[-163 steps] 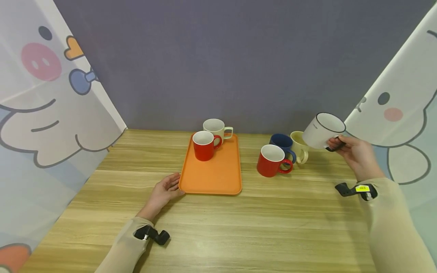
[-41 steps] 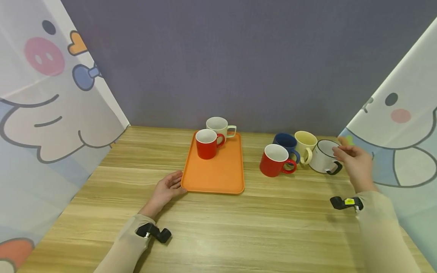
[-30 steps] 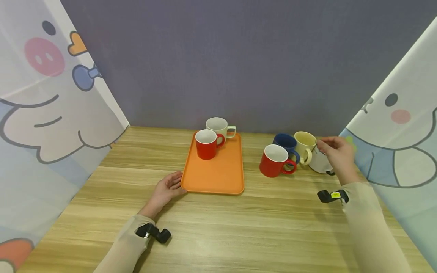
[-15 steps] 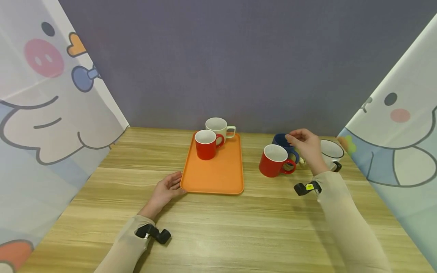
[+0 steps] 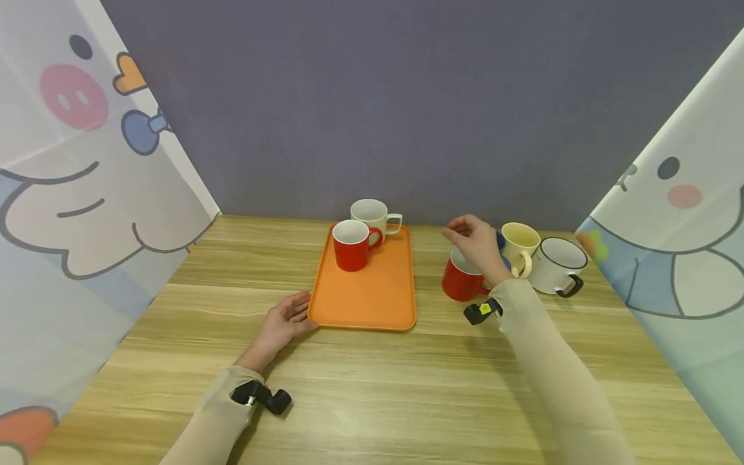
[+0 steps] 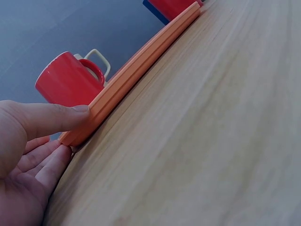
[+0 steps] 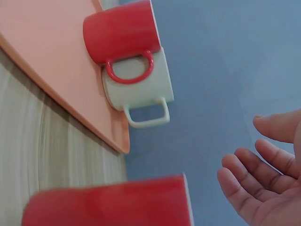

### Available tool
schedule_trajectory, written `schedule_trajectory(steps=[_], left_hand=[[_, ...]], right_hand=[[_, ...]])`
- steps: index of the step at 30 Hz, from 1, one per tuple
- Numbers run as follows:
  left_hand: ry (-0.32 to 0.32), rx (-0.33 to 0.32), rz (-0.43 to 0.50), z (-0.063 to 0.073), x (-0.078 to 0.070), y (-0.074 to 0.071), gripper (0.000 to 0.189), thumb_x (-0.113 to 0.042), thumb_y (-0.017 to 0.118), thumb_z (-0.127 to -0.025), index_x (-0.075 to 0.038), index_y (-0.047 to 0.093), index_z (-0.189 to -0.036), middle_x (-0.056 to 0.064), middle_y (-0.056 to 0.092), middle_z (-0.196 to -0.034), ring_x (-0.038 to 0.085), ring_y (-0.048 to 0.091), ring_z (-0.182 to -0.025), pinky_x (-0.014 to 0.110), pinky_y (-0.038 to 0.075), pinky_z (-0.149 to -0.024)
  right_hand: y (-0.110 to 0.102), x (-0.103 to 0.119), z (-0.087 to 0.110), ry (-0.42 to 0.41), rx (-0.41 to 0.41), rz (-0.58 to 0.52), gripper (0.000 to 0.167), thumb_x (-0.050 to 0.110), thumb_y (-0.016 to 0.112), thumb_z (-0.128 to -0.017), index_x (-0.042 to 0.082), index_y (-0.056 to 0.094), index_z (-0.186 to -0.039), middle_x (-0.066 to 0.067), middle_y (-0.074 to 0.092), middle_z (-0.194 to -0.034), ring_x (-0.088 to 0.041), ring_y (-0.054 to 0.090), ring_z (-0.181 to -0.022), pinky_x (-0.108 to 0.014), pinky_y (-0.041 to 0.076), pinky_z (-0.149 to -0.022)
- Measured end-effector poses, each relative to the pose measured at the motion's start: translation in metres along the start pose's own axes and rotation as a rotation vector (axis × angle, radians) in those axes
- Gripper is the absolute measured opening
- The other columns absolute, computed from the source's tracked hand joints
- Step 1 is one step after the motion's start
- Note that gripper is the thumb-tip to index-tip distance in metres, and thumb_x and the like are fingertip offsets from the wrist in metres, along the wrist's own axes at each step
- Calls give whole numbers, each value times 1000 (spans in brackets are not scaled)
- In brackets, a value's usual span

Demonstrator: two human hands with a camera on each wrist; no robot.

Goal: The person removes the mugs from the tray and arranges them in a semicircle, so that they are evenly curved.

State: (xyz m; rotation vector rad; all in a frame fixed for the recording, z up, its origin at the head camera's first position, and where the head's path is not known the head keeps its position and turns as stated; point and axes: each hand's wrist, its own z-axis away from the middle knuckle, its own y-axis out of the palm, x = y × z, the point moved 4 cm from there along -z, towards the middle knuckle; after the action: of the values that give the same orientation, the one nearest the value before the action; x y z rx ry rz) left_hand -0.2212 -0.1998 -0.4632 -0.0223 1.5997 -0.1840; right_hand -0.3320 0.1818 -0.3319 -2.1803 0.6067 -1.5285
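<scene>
My left hand (image 5: 283, 321) holds the near left corner of an orange tray (image 5: 366, 303) between thumb and fingers, as the left wrist view also shows. On the tray's far part stand a red mug (image 5: 351, 248) and a cream mug (image 5: 380, 218) partly behind it. My right hand (image 5: 473, 242) hovers above another red mug (image 5: 459, 283), fingers loosely bent, holding nothing. In the right wrist view its palm and fingers (image 7: 263, 176) are apart from every mug. A blue mug (image 5: 500, 241) is mostly hidden behind the right hand.
Right of the blue mug stand a yellow mug (image 5: 519, 237) and a white mug (image 5: 549, 274) with black rim and handle. The wooden table (image 5: 372, 394) ends at a grey back panel (image 5: 372, 116). Cartoon-printed cloths (image 5: 87, 206) flank both sides.
The right hand set the white mug down beside the yellow one and let go. Since then it has moved left over the mugs, empty. The left hand has stayed at the tray.
</scene>
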Motion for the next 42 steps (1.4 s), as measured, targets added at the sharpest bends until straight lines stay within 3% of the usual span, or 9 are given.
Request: schedule_trajectory(steps=[5, 12, 16, 19, 38, 42], left_hand=[[1, 2, 0, 0, -2, 0, 72, 13, 69, -84, 15, 33, -146, 34, 38, -148, 44, 41, -135, 31, 46, -105], [10, 12, -6, -1, -4, -1, 73, 12, 70, -84, 15, 33, -146, 34, 39, -147, 45, 43, -134, 31, 48, -104], [10, 13, -5, -1, -4, -1, 73, 12, 70, -84, 15, 33, -146, 35, 39, -147, 45, 43, -134, 30, 48, -104], [10, 14, -5, -2, -2, -1, 73, 13, 70, -84, 15, 33, -146, 35, 39, -147, 46, 43, -134, 28, 48, -103], [8, 0, -8, -1, 0, -2, 73, 12, 71, -83, 14, 34, -146, 34, 40, -147, 46, 43, -134, 27, 49, -102], [6, -4, -13, -1, 1, -1, 73, 12, 71, -83, 14, 35, -146, 34, 40, -146, 46, 43, -134, 25, 49, -101]], right_hand=[[18, 5, -4, -20, 39, -4, 25, 16, 69, -95, -5, 66, -109, -21, 68, -105, -35, 63, -96, -43, 54, -86], [41, 11, -11, -32, 81, -11, 24, 13, 70, -93, -6, 66, -107, -21, 70, -102, -34, 65, -93, -32, 53, -76], [54, 12, -15, -39, 104, -20, 20, 7, 69, -92, -8, 66, -105, -24, 69, -102, -37, 65, -93, -37, 55, -80], [63, 9, -19, -39, 130, -29, 20, 6, 67, -93, -9, 65, -106, -25, 68, -103, -38, 64, -94, -44, 55, -85], [121, -4, -33, -86, 199, -62, 24, -1, 66, -92, -12, 64, -113, -25, 68, -106, -37, 64, -96, -40, 55, -86], [132, -7, -37, -96, 198, -89, 27, -4, 66, -91, -14, 63, -115, -27, 67, -108, -40, 64, -99, -43, 55, -91]])
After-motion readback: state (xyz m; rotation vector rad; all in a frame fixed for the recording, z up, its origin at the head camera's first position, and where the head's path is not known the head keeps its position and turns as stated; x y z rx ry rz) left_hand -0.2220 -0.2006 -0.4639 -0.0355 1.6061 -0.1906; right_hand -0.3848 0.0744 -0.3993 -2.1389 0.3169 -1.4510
